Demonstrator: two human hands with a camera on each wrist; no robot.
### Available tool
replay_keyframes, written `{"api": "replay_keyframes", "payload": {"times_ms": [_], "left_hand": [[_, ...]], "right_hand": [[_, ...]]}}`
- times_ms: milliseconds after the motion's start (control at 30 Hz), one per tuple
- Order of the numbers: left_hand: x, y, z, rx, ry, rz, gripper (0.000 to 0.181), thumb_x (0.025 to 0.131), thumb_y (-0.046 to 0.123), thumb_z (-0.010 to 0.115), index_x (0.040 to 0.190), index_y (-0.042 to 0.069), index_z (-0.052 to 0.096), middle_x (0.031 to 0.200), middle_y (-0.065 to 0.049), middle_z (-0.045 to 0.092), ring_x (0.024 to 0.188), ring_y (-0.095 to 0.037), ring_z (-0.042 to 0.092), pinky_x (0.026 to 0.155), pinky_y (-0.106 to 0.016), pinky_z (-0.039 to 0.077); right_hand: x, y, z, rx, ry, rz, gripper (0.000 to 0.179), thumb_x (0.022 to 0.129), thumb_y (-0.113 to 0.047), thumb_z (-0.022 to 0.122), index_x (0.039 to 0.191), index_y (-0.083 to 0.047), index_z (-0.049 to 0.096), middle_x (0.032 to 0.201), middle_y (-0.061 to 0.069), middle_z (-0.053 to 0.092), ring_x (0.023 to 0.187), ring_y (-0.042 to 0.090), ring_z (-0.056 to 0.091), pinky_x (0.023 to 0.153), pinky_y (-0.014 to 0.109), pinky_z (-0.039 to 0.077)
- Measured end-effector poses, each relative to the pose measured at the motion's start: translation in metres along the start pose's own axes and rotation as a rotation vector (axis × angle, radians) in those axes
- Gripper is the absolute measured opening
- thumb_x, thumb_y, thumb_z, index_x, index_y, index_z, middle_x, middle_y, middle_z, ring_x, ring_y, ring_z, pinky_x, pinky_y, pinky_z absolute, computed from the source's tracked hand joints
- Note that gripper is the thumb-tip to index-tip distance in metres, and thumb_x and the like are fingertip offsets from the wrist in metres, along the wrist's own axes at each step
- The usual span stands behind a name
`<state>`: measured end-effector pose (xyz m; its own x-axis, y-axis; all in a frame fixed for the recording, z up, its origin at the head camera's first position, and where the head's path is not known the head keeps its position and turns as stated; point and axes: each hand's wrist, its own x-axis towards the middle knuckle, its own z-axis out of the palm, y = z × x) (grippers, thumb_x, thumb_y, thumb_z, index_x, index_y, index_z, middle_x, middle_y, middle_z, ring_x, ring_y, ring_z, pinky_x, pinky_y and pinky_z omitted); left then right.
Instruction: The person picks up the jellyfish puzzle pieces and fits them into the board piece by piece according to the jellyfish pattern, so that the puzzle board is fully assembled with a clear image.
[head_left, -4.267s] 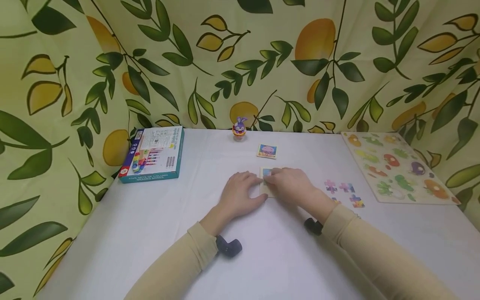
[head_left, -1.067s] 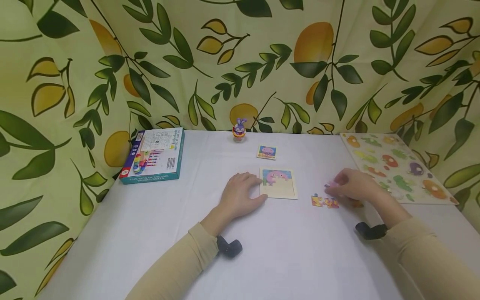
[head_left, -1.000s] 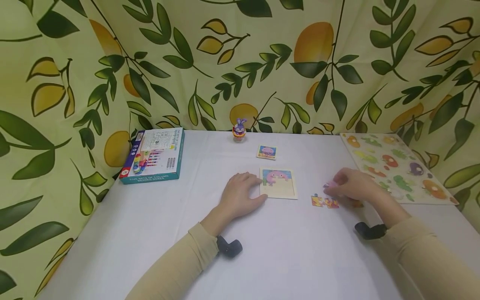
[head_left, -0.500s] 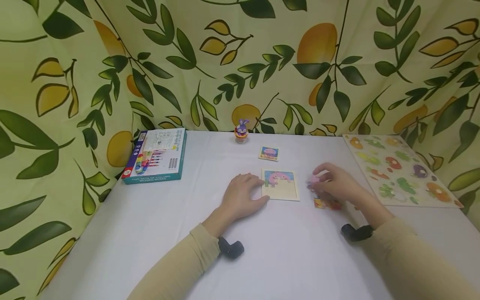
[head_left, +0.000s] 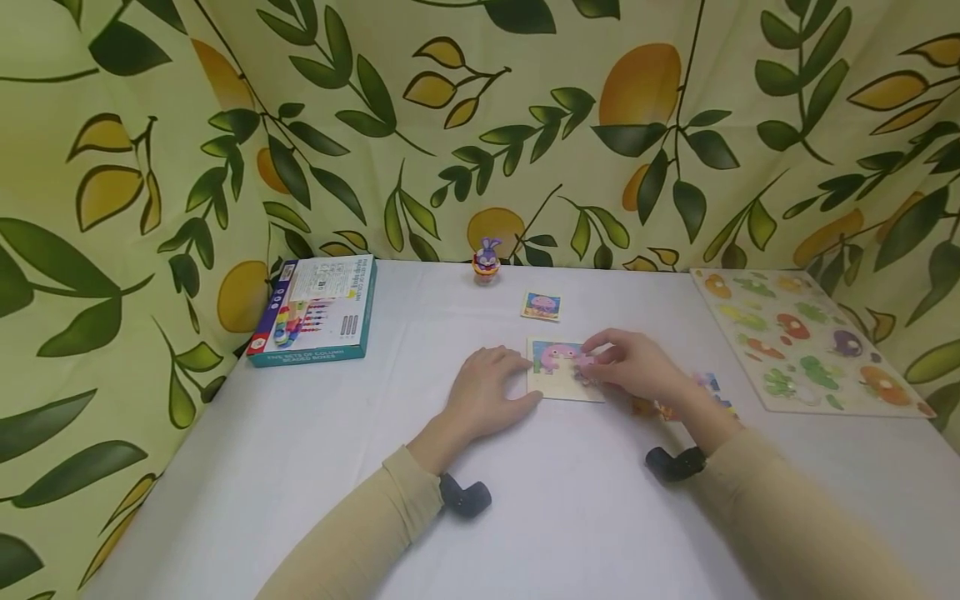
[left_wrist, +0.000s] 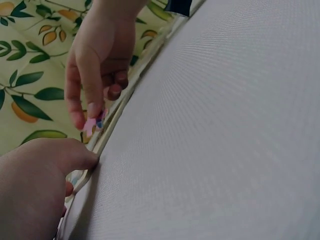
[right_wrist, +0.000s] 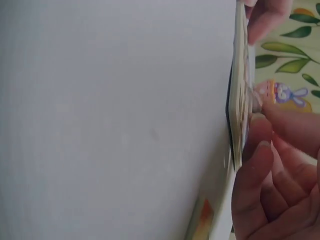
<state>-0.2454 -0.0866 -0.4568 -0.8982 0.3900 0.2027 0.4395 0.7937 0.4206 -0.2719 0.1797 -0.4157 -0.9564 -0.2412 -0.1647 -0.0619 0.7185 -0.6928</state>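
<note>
My right hand [head_left: 641,367] pinches a pink jigsaw piece [left_wrist: 89,126] between thumb and fingertips, low over the right part of a square puzzle tray [head_left: 553,390]. Pink and blue pieces [head_left: 553,353] fill the tray's upper part, and its pale bottom shows below them. Relaxed and spread, my left hand [head_left: 483,392] rests at the tray's left edge, its thumb touching the near corner. Seen edge-on in the right wrist view, the tray [right_wrist: 239,90] lies close beside the right fingertips. Several loose jigsaw pieces [head_left: 708,383] lie partly hidden behind the right wrist.
A small picture card [head_left: 542,306] lies beyond the tray, with a purple rabbit figure [head_left: 487,260] farther back. At the left is a boxed bead set [head_left: 313,308]. On the right lies a fruit-and-vegetable board [head_left: 810,342]. A leaf-patterned curtain [head_left: 480,125] stands behind.
My right hand left the tray, picked up a pink piece from the loose ones at the right, and carried it left to the tray. The left hand stayed at the tray's edge.
</note>
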Motion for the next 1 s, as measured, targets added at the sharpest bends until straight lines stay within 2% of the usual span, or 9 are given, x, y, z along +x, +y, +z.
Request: {"api": "replay_keyframes", "payload": {"times_ms": [267, 433, 700, 1000], "left_hand": [[0.001, 0.002, -0.001, 0.014, -0.004, -0.001, 0.049, 0.092, 0.052, 0.067, 0.13, 0.021, 0.069, 0.133, 0.001, 0.063, 0.135, -0.021, 0.049, 0.121, -0.041, 0.028], [0.0, 0.003, -0.002, 0.007, -0.007, -0.003, 0.049, 0.092, 0.051, 0.067, 0.13, 0.02, 0.069, 0.135, 0.0, 0.063, 0.136, -0.022, 0.048, 0.122, -0.042, 0.026], [0.0, 0.003, -0.003, 0.016, -0.001, 0.003, 0.049, 0.092, 0.051, 0.067, 0.129, 0.02, 0.069, 0.132, 0.0, 0.064, 0.133, -0.022, 0.05, 0.121, -0.042, 0.028], [0.0, 0.003, -0.004, 0.013, -0.005, -0.002, 0.049, 0.092, 0.051, 0.068, 0.13, 0.019, 0.069, 0.134, 0.0, 0.063, 0.135, -0.022, 0.05, 0.121, -0.041, 0.028]], "right_hand": [[0.006, -0.013, 0.013, -0.013, 0.046, 0.054, 0.033, 0.095, -0.032, 0.074, 0.12, -0.01, 0.068, 0.106, 0.013, 0.069, 0.085, 0.026, 0.063, 0.068, 0.03, 0.056], [0.007, -0.02, 0.019, -0.045, 0.074, 0.087, 0.033, 0.095, -0.033, 0.073, 0.118, -0.009, 0.068, 0.106, 0.012, 0.067, 0.09, 0.027, 0.06, 0.068, 0.03, 0.055], [0.009, -0.026, 0.025, -0.105, 0.079, 0.109, 0.035, 0.094, -0.035, 0.073, 0.113, -0.007, 0.068, 0.101, 0.011, 0.066, 0.092, 0.028, 0.058, 0.075, 0.037, 0.053], [0.009, -0.027, 0.027, -0.093, 0.072, 0.125, 0.033, 0.094, -0.035, 0.073, 0.112, -0.008, 0.066, 0.099, 0.01, 0.065, 0.091, 0.028, 0.058, 0.074, 0.037, 0.052]]}}
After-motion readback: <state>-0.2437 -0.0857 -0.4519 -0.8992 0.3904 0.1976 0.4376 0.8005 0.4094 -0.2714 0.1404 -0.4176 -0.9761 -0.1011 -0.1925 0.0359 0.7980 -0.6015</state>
